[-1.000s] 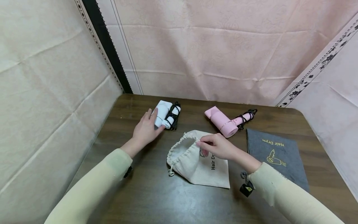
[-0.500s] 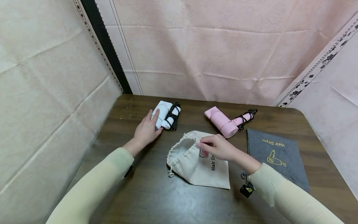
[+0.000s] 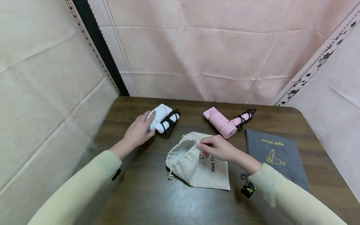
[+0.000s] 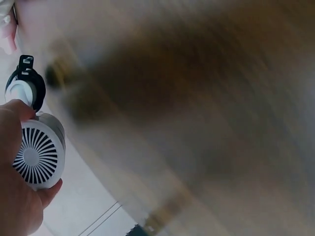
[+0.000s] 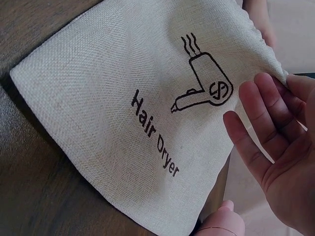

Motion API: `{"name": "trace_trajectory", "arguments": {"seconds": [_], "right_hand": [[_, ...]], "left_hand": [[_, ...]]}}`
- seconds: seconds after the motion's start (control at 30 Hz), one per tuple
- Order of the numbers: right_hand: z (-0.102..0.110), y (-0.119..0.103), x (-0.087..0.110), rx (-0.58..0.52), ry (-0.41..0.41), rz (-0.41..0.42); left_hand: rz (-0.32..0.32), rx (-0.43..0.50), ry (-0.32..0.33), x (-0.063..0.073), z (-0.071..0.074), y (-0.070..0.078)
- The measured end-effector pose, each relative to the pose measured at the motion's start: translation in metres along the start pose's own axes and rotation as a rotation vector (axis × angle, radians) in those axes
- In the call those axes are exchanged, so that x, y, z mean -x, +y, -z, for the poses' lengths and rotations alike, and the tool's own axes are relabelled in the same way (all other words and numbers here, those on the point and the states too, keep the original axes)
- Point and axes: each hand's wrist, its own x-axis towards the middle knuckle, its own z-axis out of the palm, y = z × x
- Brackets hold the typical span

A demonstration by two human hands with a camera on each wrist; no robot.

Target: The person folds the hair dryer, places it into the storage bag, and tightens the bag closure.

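My left hand [image 3: 138, 130] grips the body of a white hair dryer [image 3: 161, 113] at the back left of the table. In the left wrist view, thumb and fingers hold either side of the dryer's round vented end [image 4: 38, 155]. A black cord [image 3: 169, 125] is wound about its folded handle. My right hand [image 3: 220, 148] pinches the mouth edge of a cream drawstring bag [image 3: 194, 170] and keeps it gaping toward the left. In the right wrist view the bag's face [image 5: 98, 98] shows a printed dryer outline and the words "Hair Dryer".
A pink hair dryer [image 3: 219, 123] with a black cord on its handle lies behind the bag. To the right, a dark grey pouch [image 3: 287, 150] with yellow print lies flat, partly under the right forearm. Pale cloth hangs [image 3: 202, 56] around the table [image 3: 157, 203].
The left hand has taken a fuller hold of the white dryer, which has turned and shifted slightly left and nearer. The right hand keeps its pinch on the bag.
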Motion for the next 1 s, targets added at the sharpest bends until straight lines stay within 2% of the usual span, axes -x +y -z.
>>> {"name": "trace_trajectory", "arguments": {"seconds": [0.23,0.47,0.6,1.0], "right_hand": [[-0.002,0.003,-0.004,-0.003,0.002,-0.014],[-0.002,0.005,-0.004,0.01,0.015,-0.026],[0.0,0.004,-0.004,0.009,0.026,-0.038],[0.0,0.003,-0.01,0.011,0.05,-0.037]], "left_hand": [[-0.142,0.014,0.055,0.015,0.029,-0.007],[-0.201,0.033,-0.012,0.033,0.064,-0.011],[-0.25,0.058,0.006,0.044,0.08,-0.012],[-0.396,0.14,0.061,0.07,0.098,-0.01]]}}
